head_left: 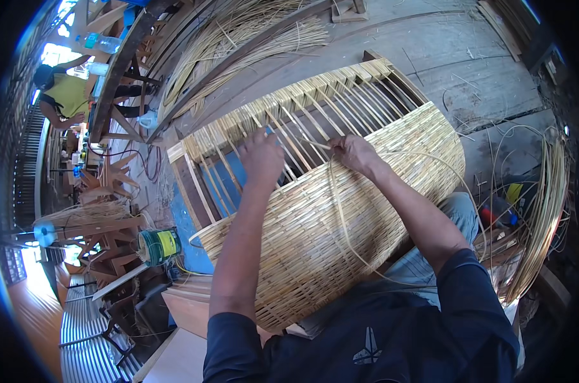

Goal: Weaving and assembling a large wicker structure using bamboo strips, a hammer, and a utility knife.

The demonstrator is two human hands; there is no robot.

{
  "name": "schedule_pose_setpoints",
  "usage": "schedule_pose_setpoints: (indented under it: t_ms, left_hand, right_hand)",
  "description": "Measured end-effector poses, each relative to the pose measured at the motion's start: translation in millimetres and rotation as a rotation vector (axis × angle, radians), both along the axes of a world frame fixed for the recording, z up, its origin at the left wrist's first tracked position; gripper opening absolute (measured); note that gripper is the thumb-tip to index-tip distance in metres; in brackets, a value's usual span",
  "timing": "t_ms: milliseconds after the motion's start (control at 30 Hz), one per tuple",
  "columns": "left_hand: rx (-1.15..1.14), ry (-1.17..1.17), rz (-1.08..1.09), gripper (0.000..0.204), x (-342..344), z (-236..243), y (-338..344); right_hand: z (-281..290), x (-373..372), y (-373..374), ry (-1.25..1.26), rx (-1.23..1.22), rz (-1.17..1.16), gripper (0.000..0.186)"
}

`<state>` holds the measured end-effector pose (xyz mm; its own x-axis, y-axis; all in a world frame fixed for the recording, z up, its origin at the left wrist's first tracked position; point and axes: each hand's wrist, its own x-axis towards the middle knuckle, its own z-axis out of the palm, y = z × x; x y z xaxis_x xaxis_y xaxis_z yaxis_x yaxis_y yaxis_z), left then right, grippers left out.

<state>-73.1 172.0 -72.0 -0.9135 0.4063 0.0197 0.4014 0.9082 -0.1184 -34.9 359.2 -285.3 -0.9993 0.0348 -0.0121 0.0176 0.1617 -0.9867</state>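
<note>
A large woven cane frame (340, 210) leans across my lap, its near side covered in tight, curved weaving. Bare stakes (315, 121) span the gap between this weaving and the bundled far rim. Pinched in my right hand (355, 154), above the edge of the weave, is a thin cane strip (338, 203). One short end points left among the stakes, while a long length loops down over the woven face. My left hand (262, 156) lies over the stakes to the left, fingers bent and apart against them; its fingertips are partly hidden.
Loose cane bundles lie on the floor beyond (289, 38) and at the right (538, 230). A green container (159, 247) stands left of the frame near a blue surface (186, 220). Another person in a yellow top (69, 96) is at the far left, behind a wooden beam.
</note>
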Motion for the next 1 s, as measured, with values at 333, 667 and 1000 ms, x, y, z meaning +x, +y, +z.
schedule_pose_setpoints:
  t_ms: [333, 667, 1000]
  left_hand:
    - [0.153, -0.238, 0.277, 0.031, 7.5, -14.5, -3.1]
    - [0.042, 0.07, 0.106, 0.017, 26.8, 17.6, -10.0]
    - [-0.055, 0.139, 0.075, 0.03, 15.9, 16.2, -79.3]
  right_hand:
    - [52.8, 13.6, -16.3, -0.228, -0.062, 0.086, 0.019]
    - [175.8, 19.7, -32.8, 0.06, 0.828, -0.023, 0.025]
    - [178.1, -5.7, -113.5, -0.05, 0.502, 0.121, 0.012]
